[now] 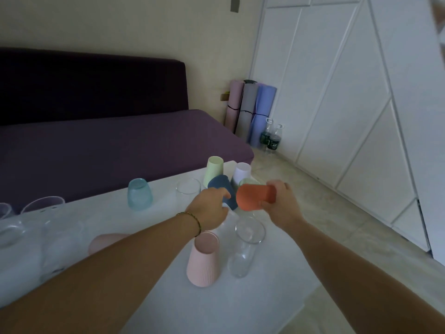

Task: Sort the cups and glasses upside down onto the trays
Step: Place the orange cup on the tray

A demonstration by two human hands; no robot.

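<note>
Above the far right part of the white table (168, 297), a matte orange plastic cup (252, 197) is gripped in the curled fingers of the right hand (281, 203) and held tipped on its side. Just to its left, a dark blue plastic cup (220, 185) is clasped by the left hand (209, 208), whose fingers are wrapped round it. A pale green cup (213, 169) is seen upside down beyond them beside a white cup (242, 173), a teal glass tumbler (139, 194) is set further left, and nearer, a pink ribbed cup (202, 261) is stood mouth down just beside a clear drinking glass (248, 237).
</note>
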